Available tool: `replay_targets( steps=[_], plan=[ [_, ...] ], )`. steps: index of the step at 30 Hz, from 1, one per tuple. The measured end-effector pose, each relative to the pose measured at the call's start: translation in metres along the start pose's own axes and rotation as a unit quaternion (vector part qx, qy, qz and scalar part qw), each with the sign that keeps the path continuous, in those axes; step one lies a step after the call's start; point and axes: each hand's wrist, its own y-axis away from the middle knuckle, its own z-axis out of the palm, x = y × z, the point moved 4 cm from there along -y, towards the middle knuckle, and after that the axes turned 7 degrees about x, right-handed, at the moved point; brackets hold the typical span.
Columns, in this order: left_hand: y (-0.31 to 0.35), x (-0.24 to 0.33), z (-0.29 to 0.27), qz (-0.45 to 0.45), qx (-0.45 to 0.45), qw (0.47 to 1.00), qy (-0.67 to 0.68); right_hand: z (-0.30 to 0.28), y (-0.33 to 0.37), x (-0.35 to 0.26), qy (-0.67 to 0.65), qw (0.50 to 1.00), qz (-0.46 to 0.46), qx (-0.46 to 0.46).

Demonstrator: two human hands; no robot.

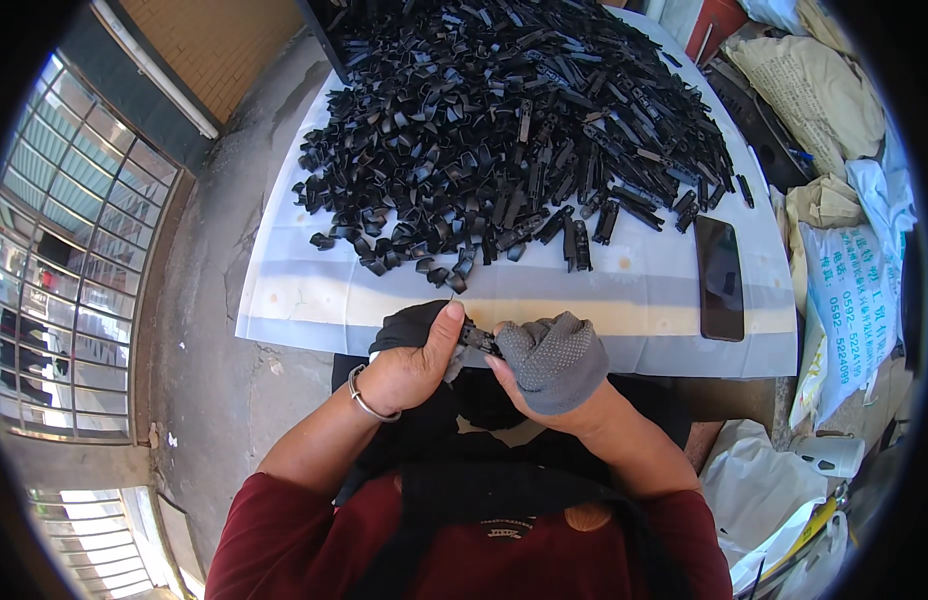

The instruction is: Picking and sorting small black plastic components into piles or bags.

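Observation:
Close to the table's front edge, a small black plastic part (480,339) sits between my two hands. My left hand (416,352), in a dark glove that leaves the thumb bare, is closed on one end of it with the thumb laid along the top. The fingers of my right hand (552,362), in a grey dotted glove, curl in and pinch the other end. Beyond my hands lies a large heap: short curved black pieces (424,180) on the left and long narrow black pieces (644,150) on the right. The gloves hide much of the held part.
A white cloth with a yellow band (384,305) covers the table (284,290). A dark phone (720,280) lies at its right side. Stuffed sacks (799,100) and a printed white bag (834,300) stand along the right. To the left is a barred window (74,250).

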Motion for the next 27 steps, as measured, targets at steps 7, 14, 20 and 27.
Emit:
replay_targets(
  steps=[7,14,20,27],
  plan=[
    [0.007,0.003,0.015,0.088,0.013,0.993,-0.073,0.021,0.013,-0.004,-0.041,0.998,0.045,-0.022],
    [-0.007,-0.01,-0.004,0.101,-0.012,0.969,-0.225,0.009,0.001,0.028,-0.065,0.986,0.098,-0.119],
    [-0.023,-0.012,0.007,0.204,0.135,0.918,-0.311,0.002,-0.009,0.085,0.109,0.976,0.19,-0.016],
    [-0.03,-0.022,0.013,0.184,0.1,0.913,-0.35,0.002,0.002,0.08,0.114,0.972,0.187,-0.084]
  ],
)
